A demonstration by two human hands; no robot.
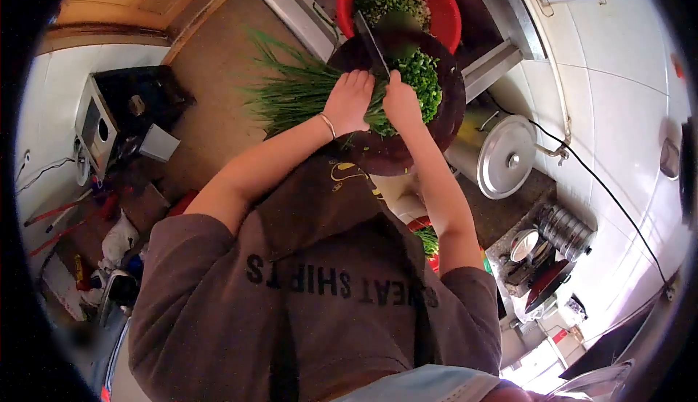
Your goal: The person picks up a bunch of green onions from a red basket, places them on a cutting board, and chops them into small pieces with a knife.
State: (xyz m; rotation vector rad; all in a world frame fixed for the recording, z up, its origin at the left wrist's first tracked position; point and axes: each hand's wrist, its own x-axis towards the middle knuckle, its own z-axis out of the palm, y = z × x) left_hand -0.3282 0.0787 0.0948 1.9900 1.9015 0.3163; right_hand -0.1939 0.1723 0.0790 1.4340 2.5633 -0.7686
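My left hand [349,102] presses down on a bunch of long green scallions [294,93], its fingers closed over the stalks. The leafy ends fan out to the left past the board's edge. In my right hand [403,104] is the handle of a kitchen knife [374,44], its blade pointing away from me, close beside my left fingers. Chopped scallions [424,82] lie heaped to the right of the blade. All this rests on a round dark cutting board [452,107]. My right hand hides the knife's handle.
Beyond the board sits a red basin [452,9] of chopped greens. To the right stands a large pot with a metal lid [507,156]. A black cable [603,177] runs along the tiled wall. A black and silver appliance [98,122] is at the left.
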